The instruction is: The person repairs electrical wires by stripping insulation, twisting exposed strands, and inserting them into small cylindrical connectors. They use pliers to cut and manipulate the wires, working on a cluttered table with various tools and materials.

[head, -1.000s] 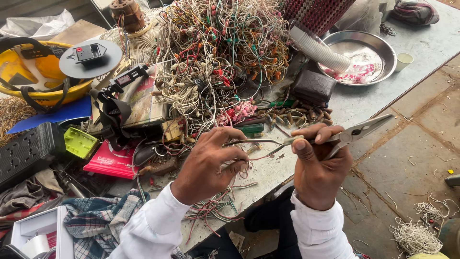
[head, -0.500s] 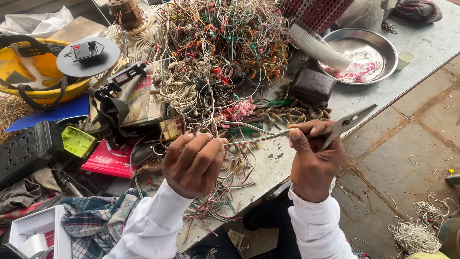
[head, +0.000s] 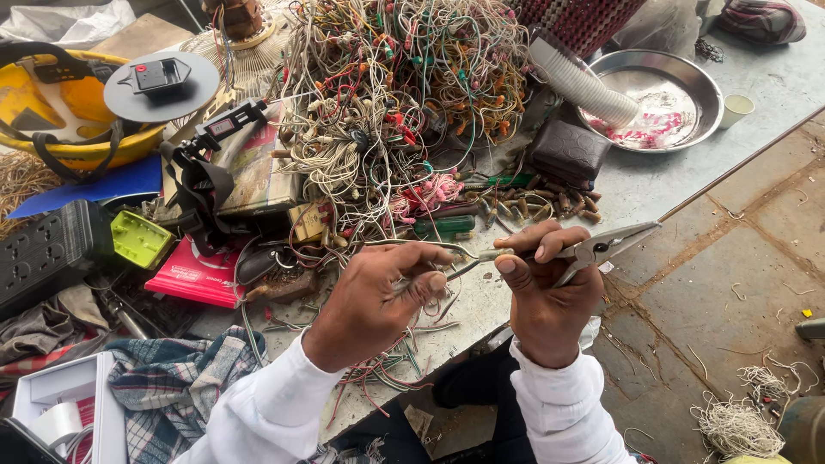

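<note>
My right hand (head: 546, 292) grips a pair of grey long-nose pliers (head: 601, 247), jaws pointing right over the table's edge. My left hand (head: 374, 301) pinches a thin pale wire (head: 468, 256) that runs across to the right hand's fingertips. Both hands sit close together above the front edge of the grey table (head: 653, 185). Just behind them lies a big tangle of coloured wires (head: 395, 94).
A steel bowl (head: 666, 99) with pink scraps and a ribbed white hose (head: 580, 82) stand at the back right beside a small cup (head: 736, 107). A dark wallet (head: 567, 150), yellow helmet (head: 73, 116), black power strip (head: 47, 249), checked cloth (head: 185, 378) and floor wire scraps (head: 739, 421) surround me.
My left hand has turned and opened its grip from a fist to a pinch on the wire. Both hands have drawn closer together, and the pliers stay pointing right.
</note>
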